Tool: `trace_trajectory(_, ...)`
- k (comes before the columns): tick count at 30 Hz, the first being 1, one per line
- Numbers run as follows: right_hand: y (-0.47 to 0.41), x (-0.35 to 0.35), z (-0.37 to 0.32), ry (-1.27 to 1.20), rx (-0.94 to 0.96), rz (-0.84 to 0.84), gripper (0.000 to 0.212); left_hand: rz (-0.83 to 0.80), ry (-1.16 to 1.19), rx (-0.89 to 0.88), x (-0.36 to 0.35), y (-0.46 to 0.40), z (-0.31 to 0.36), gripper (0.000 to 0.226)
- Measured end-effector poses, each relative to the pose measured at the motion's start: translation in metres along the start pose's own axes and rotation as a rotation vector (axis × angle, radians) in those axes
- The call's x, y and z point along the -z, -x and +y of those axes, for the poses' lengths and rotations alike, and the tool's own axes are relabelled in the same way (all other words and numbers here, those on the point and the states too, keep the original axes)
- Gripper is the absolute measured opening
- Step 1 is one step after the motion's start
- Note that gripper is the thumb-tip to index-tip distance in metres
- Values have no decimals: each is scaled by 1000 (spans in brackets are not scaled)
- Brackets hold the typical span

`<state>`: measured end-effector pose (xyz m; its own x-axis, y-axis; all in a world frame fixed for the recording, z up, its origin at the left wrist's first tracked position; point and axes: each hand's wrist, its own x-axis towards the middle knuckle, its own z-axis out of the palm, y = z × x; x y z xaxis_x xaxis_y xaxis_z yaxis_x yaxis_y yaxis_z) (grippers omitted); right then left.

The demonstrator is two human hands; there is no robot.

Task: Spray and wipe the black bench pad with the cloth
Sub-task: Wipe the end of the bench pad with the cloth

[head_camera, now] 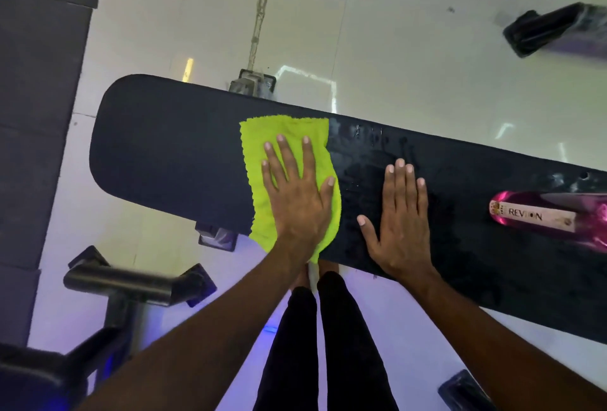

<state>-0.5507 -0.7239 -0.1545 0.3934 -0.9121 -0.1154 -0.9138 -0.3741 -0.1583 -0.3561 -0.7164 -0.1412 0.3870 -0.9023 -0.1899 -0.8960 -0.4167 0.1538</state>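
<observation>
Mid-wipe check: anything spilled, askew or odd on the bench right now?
Nothing spilled beyond the job. The pink spray bottle lies on its side on the black bench pad, not upright. Wet streaks right of the green cloth look like spray awaiting wiping.

Lime-green cloth is pressed flat on black bench pad by left hand, fingers spread. Right hand is laid flat beside it on the wet patch — pink bottle lies at right.
</observation>
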Motion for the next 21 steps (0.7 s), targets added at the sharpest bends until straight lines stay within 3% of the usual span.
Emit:
trace_trajectory(5, -1, -5, 2, -9, 2, 25, 88, -20, -37, -382, 9, -79, -8, 71)
trace_trajectory(9, 12, -4, 16, -20, -117, 36, 89, 52, -32, -240, 7, -61, -41, 67)
trace_trajectory(13, 32, -2, 30, -8, -169, 39, 89, 18, -34, -78, -5, 1, -8, 71)
trace_trajectory(17, 31, -7, 29, 9, -163, 64, 89, -21, -30, -332, -7, -23, 43, 74)
trace_trajectory(19, 32, -9, 30, 12, -167, 81, 90, -22, -45, -488, -4, -52, 41, 71)
trace_trajectory(21, 33, -11, 31, 10, -167, 98, 90, 13, -60, -529, -2, -66, 26, 69)
